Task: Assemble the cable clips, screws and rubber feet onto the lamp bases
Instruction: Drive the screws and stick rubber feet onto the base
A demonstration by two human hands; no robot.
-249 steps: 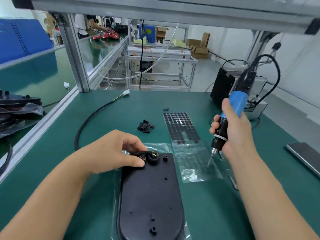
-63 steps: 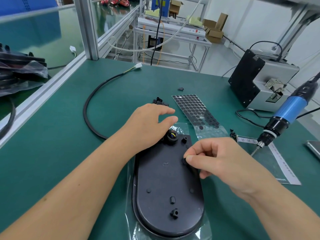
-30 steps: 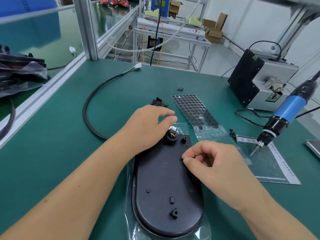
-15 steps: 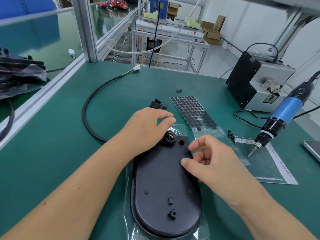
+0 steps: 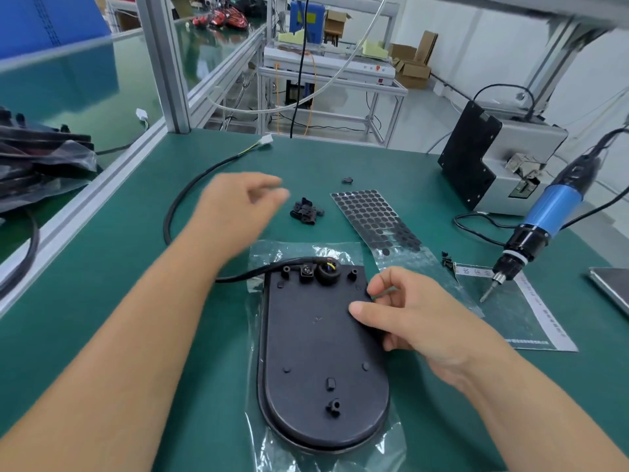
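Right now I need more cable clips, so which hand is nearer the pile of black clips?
Left. The left hand hovers just left of the pile of black clips; the right hand rests on the lamp base, nearer the person.

The green bench (image 5: 102,301) has an aluminium post (image 5: 166,63) at its far left corner and a rail (image 5: 85,206) along the left edge. Beyond stands a metal-framed table (image 5: 333,83) on a pale grey floor (image 5: 425,120), with cardboard boxes (image 5: 412,59) against a white wall (image 5: 493,39). A blue panel (image 5: 44,22) rises far left. The light is bright and even.
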